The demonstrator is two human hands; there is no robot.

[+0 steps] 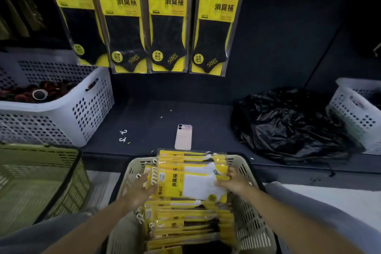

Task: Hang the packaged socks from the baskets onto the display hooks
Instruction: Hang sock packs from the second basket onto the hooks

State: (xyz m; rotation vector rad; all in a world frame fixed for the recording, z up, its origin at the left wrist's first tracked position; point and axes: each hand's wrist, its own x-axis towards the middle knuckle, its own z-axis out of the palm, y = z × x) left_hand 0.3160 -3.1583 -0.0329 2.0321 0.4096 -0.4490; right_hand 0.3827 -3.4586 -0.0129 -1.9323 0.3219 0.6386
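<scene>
While both bare arms reach forward, the left grip [142,189] holds the hanger end of the top yellow-card clear-plastic pack of white socks [193,183], fingers curled round its edge by the white plastic hooks. The right grip [235,183] holds the opposite, toe end, with fingers over the top and the thumb pinching. The pack lies sideways between the two grips, touching both and slightly tilted on the pile. Blur hides exact finger detail.

Under it sits a stack of same-style yellow sock packs [185,225], some white, some dark, filling the beige slotted plastic basket [253,231] just in front of the person. An olive-green slotted plastic basket [41,181] is near on the left.

Beyond is a dark shelf [210,121]. On it lie a pale pink smartphone [183,137], face down just past the beige basket, two loose white plastic hook clips [123,135] to its left, and a crumpled black plastic bag [288,123] to its right. A white perforated plastic basket [82,113] stands far left with dark red items inside; another white perforated basket [354,113] is at the right edge.

Farthest, four yellow-card packs of black socks [125,20] hang in a row on the dark back panel [278,37], edges overlapping; their hooks are out of frame.
</scene>
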